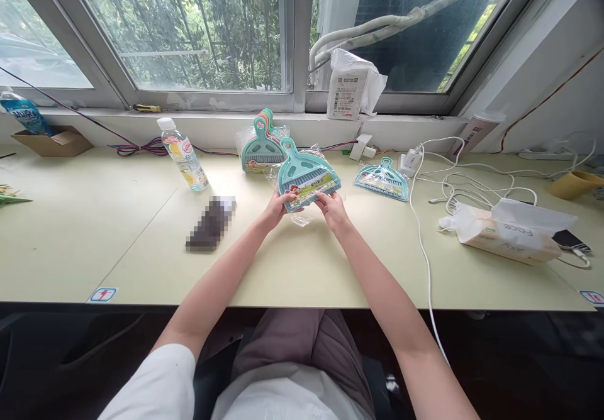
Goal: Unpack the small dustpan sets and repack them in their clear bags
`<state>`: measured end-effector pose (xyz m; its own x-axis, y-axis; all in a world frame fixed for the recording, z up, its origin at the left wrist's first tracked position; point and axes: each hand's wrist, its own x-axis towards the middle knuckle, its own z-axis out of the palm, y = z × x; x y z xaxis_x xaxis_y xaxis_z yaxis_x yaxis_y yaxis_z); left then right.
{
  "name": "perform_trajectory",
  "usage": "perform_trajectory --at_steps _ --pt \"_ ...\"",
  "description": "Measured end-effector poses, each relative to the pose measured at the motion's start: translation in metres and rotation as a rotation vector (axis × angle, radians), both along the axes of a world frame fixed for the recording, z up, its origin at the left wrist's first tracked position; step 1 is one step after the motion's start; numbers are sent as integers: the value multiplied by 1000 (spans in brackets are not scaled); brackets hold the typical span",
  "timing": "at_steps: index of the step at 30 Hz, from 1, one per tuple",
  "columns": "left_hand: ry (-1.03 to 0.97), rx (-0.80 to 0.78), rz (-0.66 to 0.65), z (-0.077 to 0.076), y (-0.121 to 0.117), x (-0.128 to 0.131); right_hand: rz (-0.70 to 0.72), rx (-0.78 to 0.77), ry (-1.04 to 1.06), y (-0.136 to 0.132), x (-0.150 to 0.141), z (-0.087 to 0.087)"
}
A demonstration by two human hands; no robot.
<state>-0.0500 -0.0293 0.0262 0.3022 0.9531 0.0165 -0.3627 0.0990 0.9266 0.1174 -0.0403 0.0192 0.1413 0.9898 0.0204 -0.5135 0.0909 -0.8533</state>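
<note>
Between both hands I hold a mint-green mini dustpan and brush set [306,178] in clear plastic wrap, tilted up above the table. My left hand [278,209] is closed on its lower left corner, thumb on the front. My right hand [333,209] grips the lower right edge the same way. Just behind it, a stack of similar dustpan sets [262,146] in plastic leans against the wall below the sill. Another wrapped dustpan set [383,179] lies flat to the right of my hands. A flap of clear wrap [301,220] hangs under the held one.
On the pale table [155,269] stand a drink bottle [184,154] and a blurred dark object [210,225] to the left. White cables [425,250] and a tissue pack [509,234] lie at right. A wrapped white box [349,90] sits on the sill.
</note>
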Motion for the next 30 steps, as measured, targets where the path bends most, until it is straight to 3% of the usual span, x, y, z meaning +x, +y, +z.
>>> perform_trajectory --at_steps 3,5,9,13,15,20,25,30 --pt "-33 -28 21 -5 12 -10 85 -69 -196 1 14 9" --pt "-56 -54 49 -6 19 -19 3 -63 -421 2 26 15" --pt "-113 -135 106 -5 25 -33 -337 204 -989 3 47 16" --pt "-139 -187 84 -5 23 -33 -423 409 -1375 7 51 6" --pt "-118 -209 52 -6 21 -31 -427 463 -1381 9 51 3" --pt "-39 -274 -37 -2 15 -28 -425 549 -1121 11 54 7" --pt "75 -273 -151 -4 13 -28 -439 463 -997 14 54 -1" --pt "150 -148 -283 -12 14 -27 -473 324 -1017 22 55 -14"
